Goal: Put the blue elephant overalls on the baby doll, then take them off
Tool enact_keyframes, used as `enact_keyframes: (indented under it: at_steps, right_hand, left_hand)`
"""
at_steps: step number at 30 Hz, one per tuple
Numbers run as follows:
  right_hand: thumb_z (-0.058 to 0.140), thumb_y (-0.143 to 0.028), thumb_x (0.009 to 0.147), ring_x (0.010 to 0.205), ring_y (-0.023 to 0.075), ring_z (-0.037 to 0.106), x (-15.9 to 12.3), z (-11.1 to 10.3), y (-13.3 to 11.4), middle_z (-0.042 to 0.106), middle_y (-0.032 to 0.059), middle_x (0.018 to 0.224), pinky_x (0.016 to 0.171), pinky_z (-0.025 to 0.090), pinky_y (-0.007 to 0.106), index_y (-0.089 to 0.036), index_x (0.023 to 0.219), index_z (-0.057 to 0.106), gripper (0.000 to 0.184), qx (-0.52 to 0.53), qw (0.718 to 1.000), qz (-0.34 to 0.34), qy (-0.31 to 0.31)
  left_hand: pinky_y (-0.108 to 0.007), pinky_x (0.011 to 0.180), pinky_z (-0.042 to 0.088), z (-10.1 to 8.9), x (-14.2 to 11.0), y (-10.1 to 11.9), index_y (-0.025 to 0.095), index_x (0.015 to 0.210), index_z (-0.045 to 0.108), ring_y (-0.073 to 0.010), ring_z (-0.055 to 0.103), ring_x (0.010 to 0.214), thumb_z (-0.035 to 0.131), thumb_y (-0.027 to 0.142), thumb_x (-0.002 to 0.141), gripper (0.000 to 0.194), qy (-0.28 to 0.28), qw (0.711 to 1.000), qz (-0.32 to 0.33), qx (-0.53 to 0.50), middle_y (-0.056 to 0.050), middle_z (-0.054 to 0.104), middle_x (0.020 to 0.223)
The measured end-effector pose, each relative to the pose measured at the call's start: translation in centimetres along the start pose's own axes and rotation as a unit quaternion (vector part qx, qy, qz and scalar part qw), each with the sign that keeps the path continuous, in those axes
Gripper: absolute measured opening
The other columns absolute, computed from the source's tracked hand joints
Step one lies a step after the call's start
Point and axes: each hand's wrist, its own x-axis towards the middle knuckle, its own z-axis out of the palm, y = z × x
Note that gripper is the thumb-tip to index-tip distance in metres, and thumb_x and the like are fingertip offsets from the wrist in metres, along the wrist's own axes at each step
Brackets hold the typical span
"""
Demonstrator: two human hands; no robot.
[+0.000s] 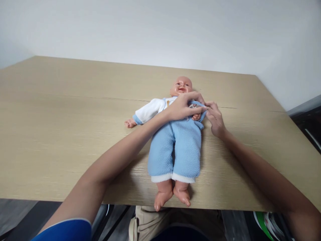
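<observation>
A baby doll point(182, 85) lies on its back on the table, bare feet toward me. It wears a white top point(149, 110) with blue cuffs and fuzzy blue trousers point(173, 150) with white hems. My left hand point(184, 105) reaches across the chest, its fingers closed on a blue edge of the doll's clothing point(198, 102) at the right side. There my right hand point(214, 117) pinches the same blue fabric. Between the two hands, the doll's small hand point(196, 117) shows beneath that edge. The fingers partly hide the upper arm and chest.
The light wooden table point(62, 134) has thin seams across it and a white wall point(150, 33) behind. A dark object point(307, 120) stands beyond the right edge. The doll's feet reach the front edge, close to my lap.
</observation>
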Motion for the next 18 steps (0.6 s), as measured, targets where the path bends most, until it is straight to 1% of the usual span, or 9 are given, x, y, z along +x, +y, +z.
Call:
enact_keyframes:
  at_steps: [1,3,5,7,9,11,14,16,18]
  right_hand:
    - [0.053,-0.075,0.111,0.123,0.0342,0.067,-0.1,0.1,0.0,0.075,0.0093,0.125,0.12,0.05,0.059,-0.031,0.097,0.083,0.055,0.02,1.0,0.016,0.003]
    - [0.063,-0.075,0.107,0.126,0.0329,0.067,-0.3,0.3,0.0,0.075,0.0073,0.124,0.123,0.05,0.056,-0.031,0.095,0.081,0.049,0.069,0.996,0.055,0.005]
    - [0.075,-0.07,0.101,0.128,0.0312,0.068,-0.2,0.7,0.3,0.076,0.0052,0.123,0.125,0.051,0.053,-0.032,0.101,0.082,0.038,0.128,0.987,0.098,0.005]
    - [0.08,-0.066,0.097,0.127,0.0294,0.07,-0.1,1.1,0.6,0.077,0.004,0.119,0.124,0.053,0.05,-0.033,0.107,0.082,0.035,0.196,0.971,0.138,0.025]
    - [0.081,-0.066,0.095,0.119,0.0283,0.073,0.1,1.4,0.8,0.077,0.0041,0.108,0.122,0.056,0.05,-0.031,0.099,0.077,0.036,0.248,0.953,0.166,0.05]
    - [0.081,-0.067,0.093,0.111,0.0283,0.074,0.2,1.7,1.0,0.075,0.0043,0.099,0.117,0.059,0.049,-0.03,0.09,0.069,0.039,0.269,0.941,0.191,0.07]
    - [0.081,-0.066,0.091,0.111,0.029,0.074,0.2,1.8,1.3,0.073,0.0043,0.097,0.113,0.061,0.049,-0.03,0.088,0.063,0.04,0.255,0.937,0.225,0.085]
    - [0.08,-0.065,0.091,0.108,0.028,0.074,0.1,1.9,1.5,0.073,0.0036,0.097,0.106,0.063,0.046,-0.03,0.089,0.062,0.039,0.242,0.934,0.243,0.097]
    - [0.078,-0.065,0.091,0.103,0.0261,0.073,-0.1,2.0,1.8,0.071,0.0023,0.095,0.099,0.064,0.042,-0.03,0.088,0.06,0.039,0.223,0.937,0.251,0.1]
  left_hand:
    - [-0.041,0.1,0.056,0.0,0.1,-0.1,0.018,0.103,0.073,-0.0256,0.072,0.103,0.077,0.058,0.101,0.04,-0.001,1.0,-0.014,-0.006,-0.009,0.078,0.104]
    - [-0.041,0.1,0.056,0.0,0.2,-0.3,0.018,0.103,0.071,-0.0256,0.071,0.104,0.076,0.064,0.1,0.047,-0.002,0.999,-0.037,-0.013,-0.009,0.077,0.105]
    - [-0.04,0.1,0.056,0.1,0.2,-0.4,0.018,0.106,0.07,-0.0259,0.071,0.105,0.075,0.07,0.1,0.053,-0.004,0.999,-0.052,-0.014,-0.008,0.076,0.106]
    - [-0.04,0.1,0.055,0.3,0.3,-0.4,0.018,0.105,0.068,-0.026,0.07,0.105,0.068,0.075,0.103,0.057,0.003,0.998,-0.057,-0.001,-0.009,0.076,0.107]
    - [-0.042,0.1,0.054,0.4,0.3,-0.5,0.019,0.098,0.064,-0.0263,0.069,0.104,0.058,0.077,0.108,0.059,0.018,0.998,-0.049,0.037,-0.01,0.075,0.106]
    - [-0.043,0.101,0.052,0.5,0.3,-0.8,0.021,0.091,0.059,-0.0267,0.068,0.103,0.048,0.074,0.113,0.059,0.036,0.995,-0.038,0.085,-0.011,0.074,0.104]
    - [-0.043,0.095,0.05,0.6,0.2,-1.4,0.022,0.087,0.055,-0.0262,0.068,0.098,0.042,0.065,0.118,0.054,0.043,0.989,-0.053,0.132,-0.011,0.074,0.1]
    - [-0.042,0.091,0.05,0.6,0.1,-1.7,0.023,0.089,0.055,-0.0261,0.068,0.094,0.046,0.058,0.117,0.046,0.038,0.985,-0.073,0.154,-0.01,0.075,0.098]
    - [-0.042,0.091,0.05,0.6,0.1,-2.1,0.022,0.095,0.058,-0.0274,0.069,0.095,0.055,0.05,0.114,0.034,0.03,0.978,-0.087,0.185,-0.011,0.076,0.1]
